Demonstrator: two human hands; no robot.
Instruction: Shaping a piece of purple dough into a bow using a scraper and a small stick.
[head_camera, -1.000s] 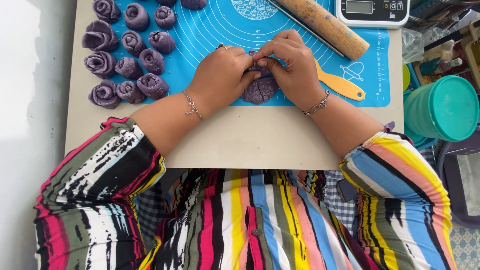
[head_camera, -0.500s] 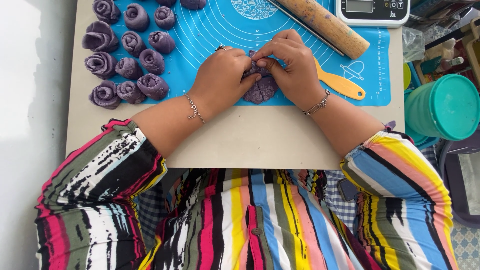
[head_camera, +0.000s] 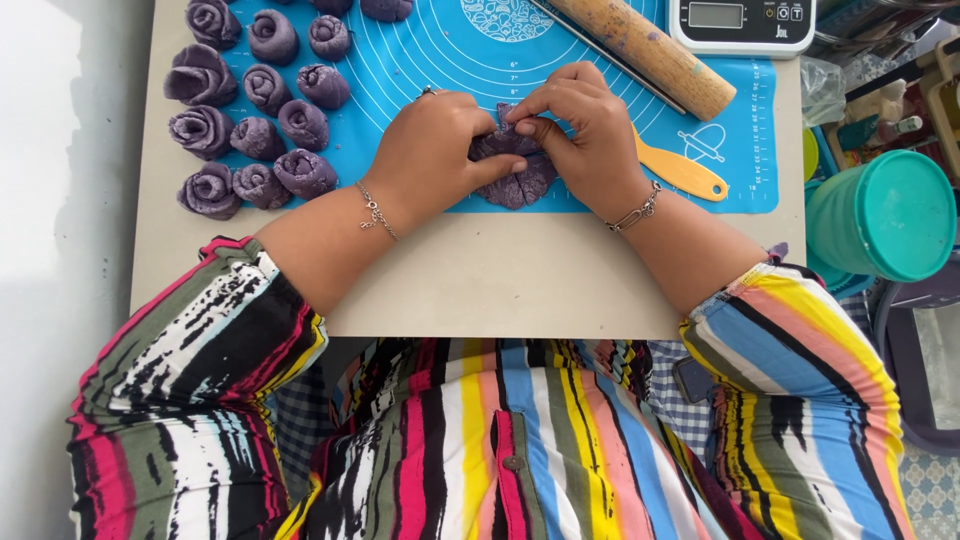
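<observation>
Both my hands meet over a piece of purple dough (head_camera: 520, 180) on the blue silicone mat (head_camera: 420, 60). My left hand (head_camera: 430, 150) cups the dough from the left, thumb pressed against it. My right hand (head_camera: 585, 135) pinches its top edge with the fingertips. The dough's lower part shows flat overlapping petals; the upper part is hidden under my fingers. Each wrist wears a thin bracelet.
Several purple rose-shaped dough pieces (head_camera: 255, 100) lie in rows at the left. A wooden rolling pin (head_camera: 645, 50), a thin metal rod, an orange scraper (head_camera: 685, 172) and a white kitchen scale (head_camera: 742, 22) sit to the right. A teal lidded container (head_camera: 885, 215) stands beside the table.
My fingers have shifted slightly on the dough, folding it tighter; the hands stay in the same place.
</observation>
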